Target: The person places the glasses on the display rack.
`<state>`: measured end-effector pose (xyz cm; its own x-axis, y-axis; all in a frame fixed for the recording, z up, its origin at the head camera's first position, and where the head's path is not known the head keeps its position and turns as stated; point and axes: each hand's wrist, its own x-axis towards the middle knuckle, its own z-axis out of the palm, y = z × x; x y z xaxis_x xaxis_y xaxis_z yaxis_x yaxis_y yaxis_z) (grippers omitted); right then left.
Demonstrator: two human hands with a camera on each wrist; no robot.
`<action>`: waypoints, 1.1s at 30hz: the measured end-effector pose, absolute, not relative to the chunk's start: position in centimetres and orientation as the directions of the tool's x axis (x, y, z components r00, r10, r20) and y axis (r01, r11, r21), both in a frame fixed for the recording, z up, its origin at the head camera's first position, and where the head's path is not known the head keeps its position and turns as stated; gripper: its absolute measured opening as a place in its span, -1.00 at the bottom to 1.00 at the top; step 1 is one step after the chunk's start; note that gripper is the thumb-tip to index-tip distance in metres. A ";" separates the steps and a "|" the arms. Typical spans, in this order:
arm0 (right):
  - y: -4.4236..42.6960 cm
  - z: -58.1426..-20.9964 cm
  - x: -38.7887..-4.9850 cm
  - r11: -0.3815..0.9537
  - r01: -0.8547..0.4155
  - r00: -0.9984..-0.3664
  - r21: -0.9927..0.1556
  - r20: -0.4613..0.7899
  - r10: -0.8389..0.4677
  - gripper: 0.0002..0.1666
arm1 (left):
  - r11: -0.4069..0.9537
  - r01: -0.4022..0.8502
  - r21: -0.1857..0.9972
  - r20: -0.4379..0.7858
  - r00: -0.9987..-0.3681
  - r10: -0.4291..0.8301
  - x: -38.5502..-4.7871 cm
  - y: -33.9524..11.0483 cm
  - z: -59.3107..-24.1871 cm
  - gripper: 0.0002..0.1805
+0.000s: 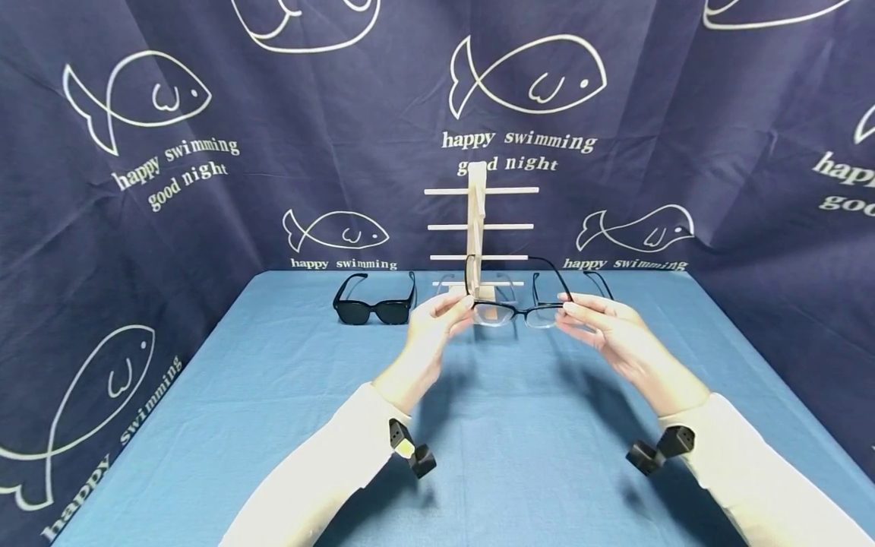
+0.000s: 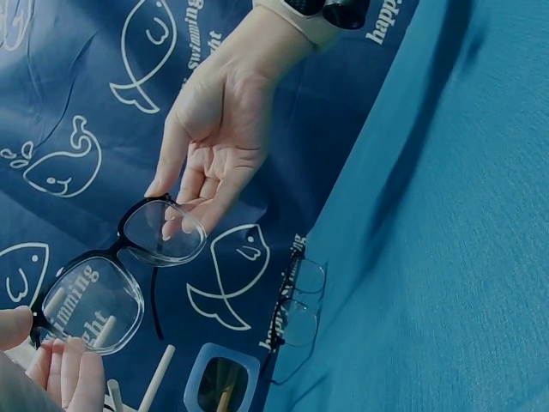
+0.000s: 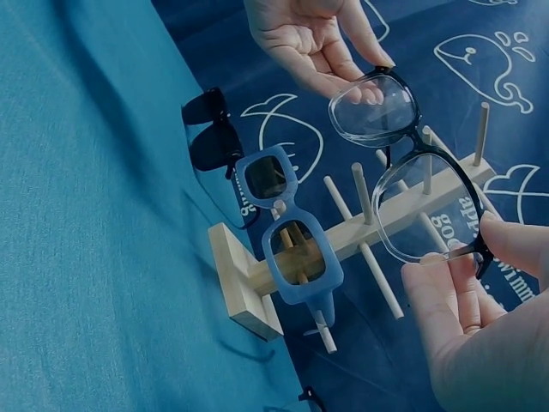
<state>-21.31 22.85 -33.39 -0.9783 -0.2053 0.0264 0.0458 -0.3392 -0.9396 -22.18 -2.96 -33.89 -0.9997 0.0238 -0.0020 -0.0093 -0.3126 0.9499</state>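
Observation:
A pair of eyeglasses [image 1: 494, 314] with a black upper rim and clear lenses is held level in front of the wooden display rack. My left hand [image 1: 437, 327] pinches one outer corner of its frame between thumb and fingers. At the other corner, my right hand [image 1: 611, 330] grips the frame the same way. Both temples extend away from me, towards the rack. The right wrist view shows the clear lenses [image 3: 429, 206] in front of the rack's upper pegs. Light-blue framed sunglasses [image 3: 302, 253] sit on the rack's lowest peg; the held eyeglasses partly hide them in the head view.
The wooden rack [image 1: 476, 209] stands at the back of the blue table [image 1: 506, 456], with several horizontal pegs. Black sunglasses [image 1: 393, 312] lie left of it. Clear-lensed glasses [image 2: 300, 322] lie to its right, mostly behind my right hand in the head view. A fish-print curtain [image 1: 383, 137] hangs behind.

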 end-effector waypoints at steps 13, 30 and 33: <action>22.2 -33.3 -21.6 -0.334 0.069 -0.982 -0.940 -0.005 -0.188 -0.81 | -0.319 -0.018 0.948 -0.013 -1.000 0.016 -22.5 -3.6 -34.1 -0.67; 21.7 -33.3 -22.1 -0.317 0.071 -0.987 -0.946 -0.020 -0.161 -0.84 | -0.331 -0.036 0.943 -0.031 -0.999 0.020 -22.9 -4.1 -34.4 -0.62; 21.5 -33.4 -22.4 -0.306 0.068 -0.986 -0.949 -0.018 -0.164 -0.84 | -0.335 -0.036 0.942 -0.032 -0.999 0.016 -23.1 -4.3 -34.4 -0.63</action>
<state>-22.38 21.47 -33.35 -0.9863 -0.1638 -0.0175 0.0678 -0.3064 -0.9495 -23.13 -4.27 -34.44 -0.9993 0.0160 -0.0325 -0.0360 -0.3350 0.9415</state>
